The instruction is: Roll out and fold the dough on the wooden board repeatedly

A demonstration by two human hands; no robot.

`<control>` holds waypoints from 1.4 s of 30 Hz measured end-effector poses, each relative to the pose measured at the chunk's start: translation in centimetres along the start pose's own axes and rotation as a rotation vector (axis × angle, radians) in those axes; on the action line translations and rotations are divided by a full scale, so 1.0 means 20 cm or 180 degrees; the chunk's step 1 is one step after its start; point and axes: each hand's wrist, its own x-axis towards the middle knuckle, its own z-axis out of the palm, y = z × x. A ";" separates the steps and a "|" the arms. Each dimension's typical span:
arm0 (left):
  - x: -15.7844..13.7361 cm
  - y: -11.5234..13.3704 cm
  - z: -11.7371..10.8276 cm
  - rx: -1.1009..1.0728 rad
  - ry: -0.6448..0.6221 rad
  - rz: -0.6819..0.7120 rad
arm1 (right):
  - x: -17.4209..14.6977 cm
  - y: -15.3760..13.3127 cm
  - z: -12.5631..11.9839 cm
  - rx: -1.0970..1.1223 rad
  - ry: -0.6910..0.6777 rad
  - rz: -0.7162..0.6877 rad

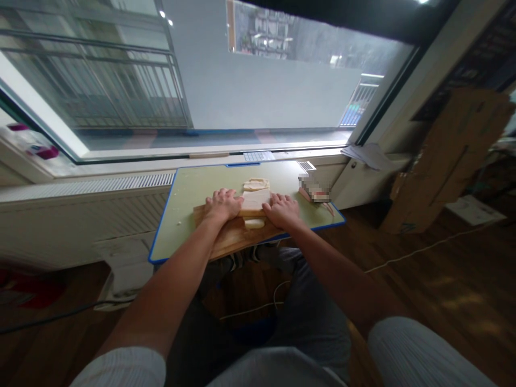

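A pale, flat wooden board [256, 200] lies crosswise on a cream-coloured, dough-like slab [256, 184], which shows beyond its far edge. More of the same soft-looking material sticks out below its near edge. My left hand [223, 204] grips the left end of the board, thumb toward its middle. At the opposite end, my right hand [282, 208] holds on with its fingers bent over the top. Underneath is a brown wooden cutting board [229, 239], partly covered by my hands. What lies directly beneath the pale board is hidden.
A light-green table [181, 188] with a blue rim carries everything. At its right lies a pixelated item [315, 189]. Behind stand a radiator [121, 223] and a large window. A cardboard sheet [447, 161] leans at right, and a white cable [419, 251] crosses the floor.
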 end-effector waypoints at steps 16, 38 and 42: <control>0.09 0.00 0.00 -0.0058 -0.0010 -0.0031 | 0.12 0.01 0.02 0.0048 -0.0034 0.0011; 0.15 0.01 0.01 -0.0058 0.0256 -0.0090 | 0.17 0.00 0.01 0.0186 -0.0057 0.0101; 0.03 0.00 0.02 -0.0064 0.0131 -0.0171 | 0.03 -0.02 0.01 0.0068 0.0115 0.0076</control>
